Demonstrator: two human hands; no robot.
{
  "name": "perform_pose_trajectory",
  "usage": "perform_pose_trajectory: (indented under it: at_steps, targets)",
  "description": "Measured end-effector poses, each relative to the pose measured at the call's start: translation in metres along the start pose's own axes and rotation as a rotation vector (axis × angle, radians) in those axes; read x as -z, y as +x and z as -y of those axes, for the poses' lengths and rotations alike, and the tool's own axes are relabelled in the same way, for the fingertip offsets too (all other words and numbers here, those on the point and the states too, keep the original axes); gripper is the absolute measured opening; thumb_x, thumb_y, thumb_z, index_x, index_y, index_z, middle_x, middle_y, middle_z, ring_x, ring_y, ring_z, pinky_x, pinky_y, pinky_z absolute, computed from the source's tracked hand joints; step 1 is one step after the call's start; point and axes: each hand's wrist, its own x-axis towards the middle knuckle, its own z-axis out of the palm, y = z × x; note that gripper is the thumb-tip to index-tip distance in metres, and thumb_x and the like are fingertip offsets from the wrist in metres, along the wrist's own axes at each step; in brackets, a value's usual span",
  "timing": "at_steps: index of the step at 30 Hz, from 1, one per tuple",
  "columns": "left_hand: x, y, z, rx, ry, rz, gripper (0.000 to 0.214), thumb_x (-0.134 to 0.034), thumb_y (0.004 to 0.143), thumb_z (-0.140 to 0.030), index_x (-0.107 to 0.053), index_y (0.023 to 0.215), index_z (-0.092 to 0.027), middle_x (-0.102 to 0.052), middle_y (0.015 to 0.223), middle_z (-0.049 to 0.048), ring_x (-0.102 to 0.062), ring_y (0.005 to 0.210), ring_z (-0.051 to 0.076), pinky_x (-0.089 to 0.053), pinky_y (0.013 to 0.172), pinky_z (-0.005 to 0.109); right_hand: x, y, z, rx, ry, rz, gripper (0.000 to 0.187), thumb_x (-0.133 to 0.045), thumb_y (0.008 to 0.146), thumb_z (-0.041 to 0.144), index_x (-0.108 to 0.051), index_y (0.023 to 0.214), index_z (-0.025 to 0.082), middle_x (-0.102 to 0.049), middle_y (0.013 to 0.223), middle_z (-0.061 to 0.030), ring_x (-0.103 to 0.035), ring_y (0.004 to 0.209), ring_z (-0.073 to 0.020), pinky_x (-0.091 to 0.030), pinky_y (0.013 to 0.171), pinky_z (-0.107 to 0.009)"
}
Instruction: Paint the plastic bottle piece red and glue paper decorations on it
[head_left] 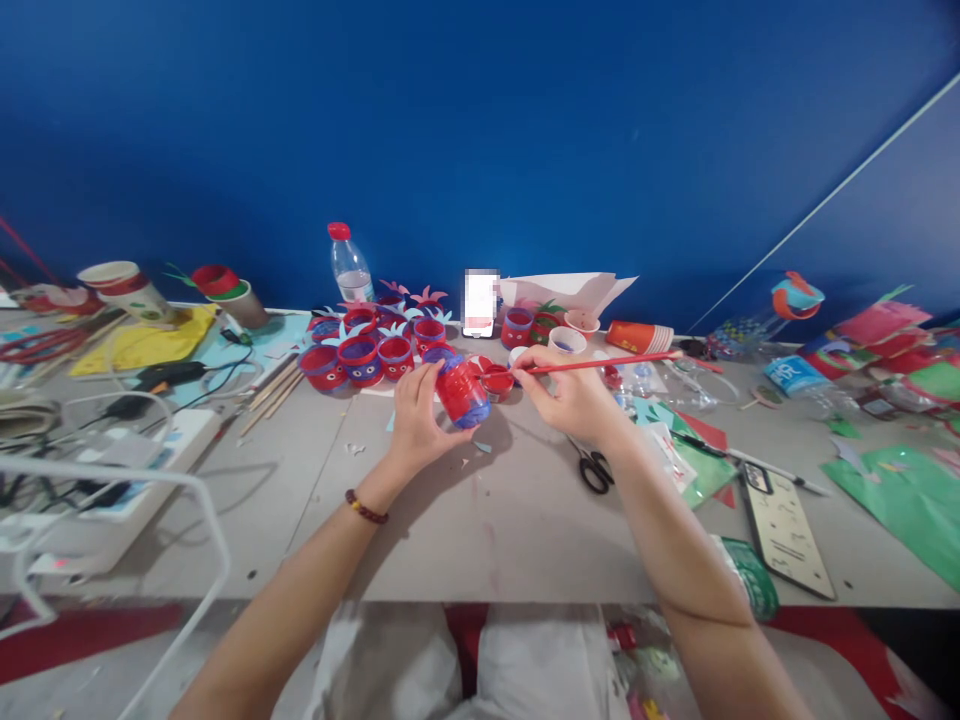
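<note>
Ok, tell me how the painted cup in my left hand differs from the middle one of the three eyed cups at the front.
The held cup is tilted in your left hand; the middle eyed cup stands upright, unheld. Round eyes show on the middle eyed cup, none on the held cup's visible side. Both are red and bluish-purple.

Painted container [459, 392]: red middle, blue-violet ends
Brush [619, 361]: red handle
Wall [480, 130]: deep blue
Tabletop [442, 530]: grey
Bottle cap [339, 231]: red
Bracelet [367, 509]: dark red-brown, yellowish patch
Phone case [789, 530]: cream, dark markings
Stacked cups [634, 336]: orange-red, pale rims
</note>
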Motion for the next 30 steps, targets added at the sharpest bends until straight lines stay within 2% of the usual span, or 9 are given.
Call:
perform_pose_trajectory:
  at_steps: [4,8,15,25,30]
  targets:
    - [-0.002,-0.001,0.002,0.008,0.012,-0.005,0.103,-0.083,0.059,-0.049,-0.032,0.143,-0.02,-0.052,0.13,0.0175,-0.051,0.122,0.038,-0.041,0.104,0.055,-0.003,-0.002,0.01,0.027,0.01,0.07,0.011,-0.05,0.093,0.019,-0.058,0.086,0.02,-0.069,0.083,-0.0038,-0.06,0.071,-0.016,-0.044,0.066,-0.029]
    - [-0.002,-0.001,0.003,0.035,0.018,0.008,0.102,-0.083,0.059,-0.05,-0.033,0.143,-0.02,-0.051,0.131,0.0174,-0.05,0.123,0.037,-0.04,0.105,0.054,-0.003,-0.005,0.017,0.049,-0.008,0.082,0.01,-0.051,0.092,0.02,-0.059,0.088,0.019,-0.068,0.084,-0.0052,-0.06,0.076,-0.0177,-0.044,0.069,-0.03]
    - [-0.002,-0.001,0.001,0.071,0.012,0.017,0.1,-0.082,0.059,-0.05,-0.033,0.142,-0.021,-0.051,0.132,0.0173,-0.05,0.124,0.037,-0.04,0.105,0.055,0.001,-0.007,0.026,0.059,0.077,0.129,0.01,-0.052,0.092,0.019,-0.06,0.087,0.019,-0.066,0.078,-0.0026,-0.056,0.069,-0.0152,-0.043,0.064,-0.028]
    - [-0.002,-0.002,0.002,0.058,-0.018,-0.035,0.102,-0.083,0.059,-0.049,-0.031,0.143,-0.022,-0.049,0.131,0.0168,-0.048,0.125,0.036,-0.04,0.106,0.054,0.002,-0.001,0.016,0.05,0.138,0.048,0.011,-0.052,0.091,0.019,-0.06,0.083,0.02,-0.068,0.08,-0.0036,-0.062,0.072,-0.0166,-0.049,0.067,-0.03]
    - [-0.002,-0.002,0.002,0.048,-0.029,-0.062,0.103,-0.083,0.059,-0.05,-0.031,0.143,-0.022,-0.048,0.131,0.0167,-0.047,0.125,0.036,-0.04,0.107,0.054,0.007,-0.001,0.011,0.036,0.111,0.016,0.011,-0.054,0.091,0.021,-0.061,0.082,0.02,-0.068,0.08,-0.0032,-0.06,0.071,-0.0153,-0.046,0.062,-0.028]
